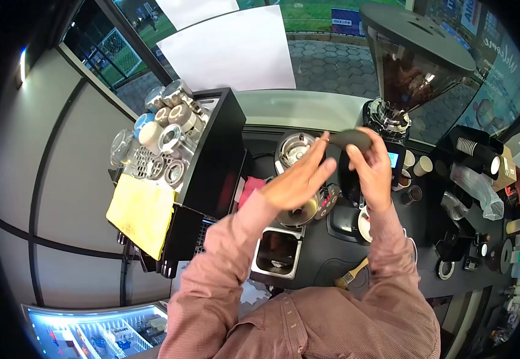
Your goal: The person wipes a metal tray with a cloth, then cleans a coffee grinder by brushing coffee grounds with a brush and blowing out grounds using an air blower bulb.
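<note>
My right hand (372,170) is raised over the counter, its fingers wrapped round a dark, rounded bulb-like object (351,140) whose narrow end points left. My left hand (302,175) is held flat, fingers stretched out and together, with the fingertips close beside that narrow end; whether they touch it I cannot tell. Below and behind my left hand stands a round machine with a metal top (296,147) and a clear bowl (302,213), partly hidden by the hand. The coffee grinder (416,66), with beans in its hopper, stands behind my right hand.
An espresso machine (215,155) with cups and a yellow cloth (141,214) is at the left. Near me are a metal bin (276,252) and a brush (351,275). Paper cups (422,166), a plastic bag (480,191) and small containers stand at the right.
</note>
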Demonstrator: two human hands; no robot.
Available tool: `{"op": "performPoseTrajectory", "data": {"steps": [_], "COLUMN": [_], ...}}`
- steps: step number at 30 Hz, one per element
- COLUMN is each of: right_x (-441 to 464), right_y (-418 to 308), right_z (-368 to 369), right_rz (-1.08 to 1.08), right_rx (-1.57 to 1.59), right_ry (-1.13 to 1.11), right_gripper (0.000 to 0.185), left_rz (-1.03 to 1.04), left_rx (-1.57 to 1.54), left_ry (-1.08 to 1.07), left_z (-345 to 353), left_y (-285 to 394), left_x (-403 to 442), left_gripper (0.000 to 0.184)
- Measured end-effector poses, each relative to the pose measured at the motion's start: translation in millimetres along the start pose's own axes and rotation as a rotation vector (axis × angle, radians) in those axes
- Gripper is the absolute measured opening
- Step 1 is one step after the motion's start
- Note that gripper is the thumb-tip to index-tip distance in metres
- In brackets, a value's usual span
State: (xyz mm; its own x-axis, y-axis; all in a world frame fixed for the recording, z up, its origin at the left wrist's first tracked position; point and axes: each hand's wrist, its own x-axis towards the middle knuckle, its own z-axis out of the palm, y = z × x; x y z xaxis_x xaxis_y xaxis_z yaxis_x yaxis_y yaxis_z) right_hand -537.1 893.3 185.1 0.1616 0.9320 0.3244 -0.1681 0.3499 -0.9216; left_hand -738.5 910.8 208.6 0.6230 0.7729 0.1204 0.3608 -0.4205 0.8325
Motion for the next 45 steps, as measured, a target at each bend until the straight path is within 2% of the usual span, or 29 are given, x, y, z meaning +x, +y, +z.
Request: {"op": "performPoseTrajectory", "data": {"steps": [2,3,5,7,8,9,11,13,14,15,19,20,21,23,25,27,28,29,32,33,35,36,39,40,41,42,43,44,45], "right_x": [-27,-41,-70,-100,-113,-126,-150,-171,-182,-188,-174,-167,-161,-152,-165,-180,-188,-195,-231,-233,-239,-237,-227,-228,-232,-237,-244,-257,-261], "right_y": [-10,-8,-3,-8,-10,-12,-1,20,28,29,24,24,23,10,34,39,34,26,74,72,93,95,87,84,82,80,88,94,89], "right_z": [-9,-15,-21,-22,-20,-16,-9,10,22,33,46,44,43,49,55,70,80,87,105,108,101,101,83,85,90,96,104,115,124], "right_rz": [0.070,0.101,0.125,0.238,0.275,0.311,0.395,0.471,0.399,0.329,0.068,0.216,0.365,0.244,0.292,0.220,0.341,0.628,0.662,0.898,0.907,0.830,0.620,0.614,0.615,0.610,0.554,0.499,0.443], "right_rx": [0.065,0.130,0.242,0.284,0.260,0.236,0.125,0.071,-0.082,-0.234,-0.497,-0.491,-0.481,-0.734,-0.386,-0.319,-0.325,-0.209,0.001,0.167,0.219,0.127,-0.436,-0.437,-0.482,-0.527,-0.271,-0.180,-0.089], "right_ry": [0.036,0.052,0.045,-0.037,-0.111,-0.187,-0.401,-0.545,-0.587,-0.624,-0.798,-0.828,-0.858,-0.816,-0.755,-0.844,-0.902,-0.897,-0.547,-0.429,-0.239,-0.193,-0.339,-0.327,-0.379,-0.418,-0.445,-0.458,-0.471], "right_gripper": [0.045,0.047,0.051,0.049,0.050,0.050,0.050,0.048,0.045,0.043,0.036,0.032,0.032,0.034,0.033,0.041,0.048,0.047,0.046,0.042,0.039,0.037,0.042,0.042,0.046,0.050,0.057,0.060,0.065], "left_rz": [0.169,0.170,0.065,-0.137,-0.014,0.110,-0.091,-0.012,-0.009,0.020,-0.325,-0.427,-0.422,-0.528,-0.523,-0.333,-0.155,-0.157,-0.259,-0.258,-0.213,-0.377,-0.444,-0.744,-0.734,-0.402,-0.077,-0.134,-0.138], "left_rx": [-0.035,-0.040,-0.337,-0.349,-0.207,-0.064,0.042,0.062,0.224,0.173,0.213,0.237,0.228,-0.012,-0.097,-0.127,0.048,0.044,0.098,0.097,0.093,-0.102,0.125,0.113,0.116,0.187,0.249,0.046,0.066], "left_ry": [0.185,0.180,0.452,0.384,0.410,0.433,0.348,0.423,0.294,0.272,0.218,0.195,0.185,0.404,0.392,0.493,0.525,0.525,0.413,0.414,0.454,0.509,0.488,0.240,0.233,0.359,0.483,0.271,0.321], "left_z": [1,11,32,40,48,59,72,91,95,103,97,95,98,108,105,104,105,103,90,87,83,77,78,61,69,79,86,96,98], "left_y": [30,28,23,21,4,-15,-12,-5,-14,-34,-39,-36,-42,-64,-59,-44,-52,-52,-43,-50,-71,-56,-81,-51,-49,-48,-52,-71,-76], "left_x": [-24,-41,-78,-123,-144,-162,-196,-195,-205,-215,-240,-243,-252,-276,-283,-276,-273,-274,-279,-287,-297,-293,-315,-302,-295,-287,-282,-288,-285], "left_gripper": [0.069,0.069,0.048,0.018,0.017,0.023,0.045,0.075,0.097,0.090,0.065,0.049,0.049,0.046,0.049,0.051,0.048,0.048,0.050,0.050,0.033,0.023,0.027,0.047,0.047,0.057,0.069,0.086,0.076]}}
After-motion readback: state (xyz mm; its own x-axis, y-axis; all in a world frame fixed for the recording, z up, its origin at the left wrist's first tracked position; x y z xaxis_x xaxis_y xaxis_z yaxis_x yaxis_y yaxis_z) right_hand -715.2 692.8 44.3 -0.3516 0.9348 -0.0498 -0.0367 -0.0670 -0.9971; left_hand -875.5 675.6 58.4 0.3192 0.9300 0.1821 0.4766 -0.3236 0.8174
